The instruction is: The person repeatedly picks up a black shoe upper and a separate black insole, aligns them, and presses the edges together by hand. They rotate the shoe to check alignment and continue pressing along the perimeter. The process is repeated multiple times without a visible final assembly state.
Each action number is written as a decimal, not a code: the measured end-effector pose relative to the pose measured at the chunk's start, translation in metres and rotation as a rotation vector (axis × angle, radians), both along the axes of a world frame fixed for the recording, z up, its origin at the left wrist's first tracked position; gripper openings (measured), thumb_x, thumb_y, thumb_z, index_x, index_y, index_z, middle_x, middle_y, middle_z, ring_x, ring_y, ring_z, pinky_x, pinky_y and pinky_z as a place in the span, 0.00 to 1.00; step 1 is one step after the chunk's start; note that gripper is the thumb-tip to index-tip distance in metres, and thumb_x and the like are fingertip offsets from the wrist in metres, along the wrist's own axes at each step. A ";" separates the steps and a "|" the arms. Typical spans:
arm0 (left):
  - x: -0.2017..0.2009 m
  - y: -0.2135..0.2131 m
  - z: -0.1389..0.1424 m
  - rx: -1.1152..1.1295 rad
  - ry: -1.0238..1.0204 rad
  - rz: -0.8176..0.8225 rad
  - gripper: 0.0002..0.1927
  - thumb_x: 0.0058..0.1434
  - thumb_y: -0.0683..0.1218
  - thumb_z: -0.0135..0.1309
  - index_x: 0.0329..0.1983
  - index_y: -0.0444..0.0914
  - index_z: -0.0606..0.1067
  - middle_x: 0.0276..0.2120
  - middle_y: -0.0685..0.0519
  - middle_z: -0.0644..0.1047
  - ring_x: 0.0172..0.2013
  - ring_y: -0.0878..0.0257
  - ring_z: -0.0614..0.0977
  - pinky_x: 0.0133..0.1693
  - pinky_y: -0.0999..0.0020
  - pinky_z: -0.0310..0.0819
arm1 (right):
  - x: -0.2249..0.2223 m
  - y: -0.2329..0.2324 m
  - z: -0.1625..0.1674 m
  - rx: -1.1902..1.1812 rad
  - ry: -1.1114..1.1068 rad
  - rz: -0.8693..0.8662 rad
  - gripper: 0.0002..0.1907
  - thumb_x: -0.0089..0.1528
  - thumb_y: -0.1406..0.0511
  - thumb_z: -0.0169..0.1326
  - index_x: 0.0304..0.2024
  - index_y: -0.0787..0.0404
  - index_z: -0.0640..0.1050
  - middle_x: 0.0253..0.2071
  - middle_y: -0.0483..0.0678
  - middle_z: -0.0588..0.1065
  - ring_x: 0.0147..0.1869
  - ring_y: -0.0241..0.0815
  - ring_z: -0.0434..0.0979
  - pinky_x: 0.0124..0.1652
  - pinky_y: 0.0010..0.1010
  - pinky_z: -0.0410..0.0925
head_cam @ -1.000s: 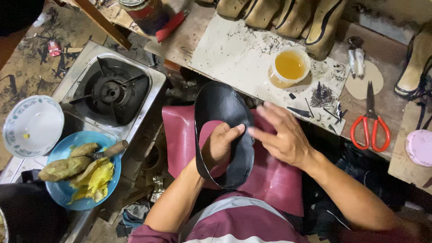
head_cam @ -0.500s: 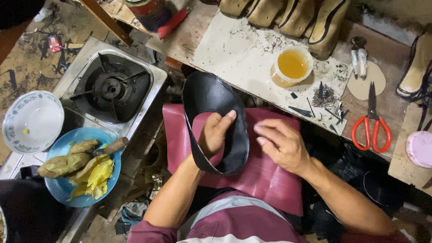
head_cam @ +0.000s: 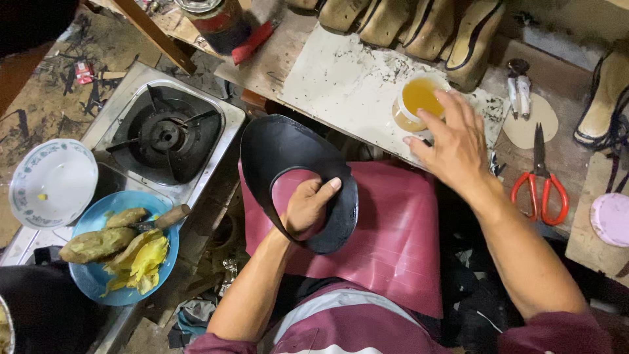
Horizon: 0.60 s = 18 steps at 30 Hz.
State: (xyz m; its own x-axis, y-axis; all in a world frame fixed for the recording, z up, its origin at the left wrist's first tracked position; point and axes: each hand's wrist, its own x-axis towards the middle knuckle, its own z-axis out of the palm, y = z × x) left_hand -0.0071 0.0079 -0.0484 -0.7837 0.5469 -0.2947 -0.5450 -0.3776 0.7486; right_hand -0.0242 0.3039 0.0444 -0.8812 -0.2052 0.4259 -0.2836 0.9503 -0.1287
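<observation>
My left hand (head_cam: 308,208) grips a black curved leather piece (head_cam: 282,154), shaped like a shoe upper, with my thumb on its right band. The piece rests over a maroon sheet (head_cam: 393,242) spread on my lap. My right hand (head_cam: 452,144) is stretched forward with fingers apart, over the near edge of a small white cup of amber liquid (head_cam: 419,98) on the workbench. It holds nothing that I can see.
Red-handled scissors (head_cam: 540,190) lie on the bench at right beside a pink lid (head_cam: 610,218). Several shoe soles (head_cam: 419,26) line the back. At left stand a gas stove (head_cam: 164,134), a white plate (head_cam: 52,182) and a blue plate of food (head_cam: 124,252).
My right hand left the black piece and moved up and right to the cup. My left hand keeps hold of the piece, which has shifted slightly left.
</observation>
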 end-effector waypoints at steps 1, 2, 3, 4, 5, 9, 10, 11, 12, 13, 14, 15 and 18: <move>0.000 -0.001 0.002 0.015 -0.032 0.000 0.12 0.71 0.47 0.52 0.43 0.32 0.77 0.33 0.52 0.81 0.29 0.65 0.80 0.33 0.68 0.76 | -0.005 0.003 0.001 0.094 0.040 -0.016 0.24 0.52 0.56 0.70 0.46 0.63 0.84 0.65 0.65 0.70 0.70 0.67 0.64 0.62 0.54 0.58; -0.001 -0.002 0.004 0.031 -0.065 0.000 0.11 0.70 0.47 0.51 0.44 0.33 0.77 0.32 0.53 0.81 0.29 0.66 0.81 0.33 0.69 0.76 | -0.009 0.005 0.002 0.043 0.041 -0.021 0.19 0.54 0.58 0.69 0.43 0.62 0.83 0.65 0.62 0.71 0.72 0.67 0.64 0.66 0.53 0.58; -0.002 -0.003 0.005 0.046 -0.098 0.000 0.11 0.69 0.47 0.50 0.45 0.35 0.77 0.32 0.54 0.81 0.29 0.66 0.81 0.33 0.69 0.77 | -0.012 0.003 0.003 -0.008 0.041 -0.025 0.15 0.57 0.59 0.69 0.39 0.62 0.83 0.65 0.60 0.71 0.74 0.66 0.63 0.69 0.52 0.57; -0.003 -0.004 0.007 0.031 -0.057 -0.013 0.12 0.70 0.47 0.50 0.45 0.34 0.77 0.32 0.54 0.81 0.28 0.66 0.80 0.33 0.69 0.76 | -0.012 0.000 0.004 -0.060 0.038 -0.029 0.11 0.59 0.60 0.68 0.35 0.61 0.82 0.65 0.58 0.72 0.76 0.65 0.63 0.72 0.51 0.57; -0.005 -0.005 0.008 0.016 -0.018 -0.024 0.13 0.71 0.47 0.50 0.44 0.32 0.78 0.32 0.53 0.81 0.28 0.67 0.80 0.33 0.70 0.76 | -0.009 -0.005 0.006 -0.116 0.036 0.011 0.11 0.59 0.61 0.68 0.35 0.61 0.82 0.64 0.58 0.71 0.76 0.64 0.63 0.73 0.51 0.57; -0.010 -0.006 0.010 -0.026 0.025 -0.045 0.13 0.72 0.48 0.50 0.45 0.33 0.78 0.32 0.56 0.80 0.29 0.69 0.79 0.32 0.72 0.74 | 0.027 -0.045 0.000 -0.293 -0.021 0.274 0.16 0.54 0.64 0.66 0.44 0.60 0.83 0.66 0.59 0.67 0.74 0.61 0.64 0.72 0.52 0.60; -0.010 -0.005 0.010 -0.030 0.046 -0.065 0.13 0.72 0.48 0.49 0.45 0.33 0.78 0.32 0.57 0.80 0.29 0.70 0.79 0.33 0.72 0.74 | 0.034 -0.055 -0.002 -0.254 -0.033 0.351 0.18 0.53 0.64 0.65 0.47 0.59 0.83 0.67 0.59 0.67 0.73 0.62 0.64 0.70 0.52 0.60; -0.010 -0.005 0.011 -0.033 0.066 -0.085 0.14 0.72 0.48 0.49 0.44 0.33 0.78 0.32 0.57 0.80 0.29 0.70 0.79 0.33 0.73 0.74 | 0.040 -0.063 -0.005 -0.215 -0.046 0.428 0.21 0.53 0.65 0.64 0.49 0.58 0.82 0.67 0.59 0.66 0.73 0.63 0.63 0.69 0.53 0.60; -0.009 -0.004 0.011 -0.038 0.082 -0.103 0.14 0.72 0.48 0.48 0.44 0.34 0.78 0.32 0.58 0.80 0.29 0.71 0.78 0.34 0.73 0.74 | 0.044 -0.069 -0.006 -0.177 -0.061 0.508 0.24 0.52 0.66 0.64 0.52 0.57 0.82 0.67 0.59 0.65 0.73 0.64 0.63 0.67 0.54 0.60; -0.009 -0.004 0.012 -0.052 0.073 -0.109 0.14 0.73 0.48 0.49 0.43 0.33 0.78 0.31 0.57 0.80 0.29 0.70 0.78 0.33 0.73 0.73 | 0.046 -0.072 -0.007 -0.158 -0.061 0.484 0.25 0.52 0.67 0.63 0.54 0.56 0.81 0.68 0.59 0.65 0.73 0.65 0.62 0.67 0.54 0.60; -0.008 -0.004 0.013 -0.065 0.066 -0.116 0.14 0.73 0.48 0.49 0.42 0.32 0.78 0.31 0.57 0.79 0.28 0.70 0.78 0.32 0.72 0.72 | 0.048 -0.074 -0.008 -0.139 -0.059 0.459 0.27 0.52 0.68 0.63 0.55 0.55 0.80 0.69 0.60 0.64 0.73 0.66 0.62 0.67 0.54 0.60; -0.008 -0.004 0.014 -0.077 0.062 -0.123 0.15 0.74 0.48 0.49 0.41 0.31 0.78 0.30 0.56 0.79 0.28 0.70 0.77 0.30 0.72 0.72 | 0.048 -0.075 -0.009 -0.118 -0.053 0.434 0.28 0.52 0.69 0.62 0.57 0.54 0.79 0.70 0.60 0.63 0.74 0.66 0.61 0.67 0.55 0.60; -0.009 -0.002 0.015 -0.059 0.124 -0.111 0.13 0.74 0.47 0.49 0.43 0.32 0.77 0.33 0.58 0.79 0.31 0.71 0.77 0.34 0.73 0.73 | 0.051 -0.074 -0.010 -0.183 -0.064 0.502 0.27 0.50 0.70 0.61 0.54 0.52 0.80 0.68 0.59 0.64 0.72 0.66 0.62 0.66 0.54 0.62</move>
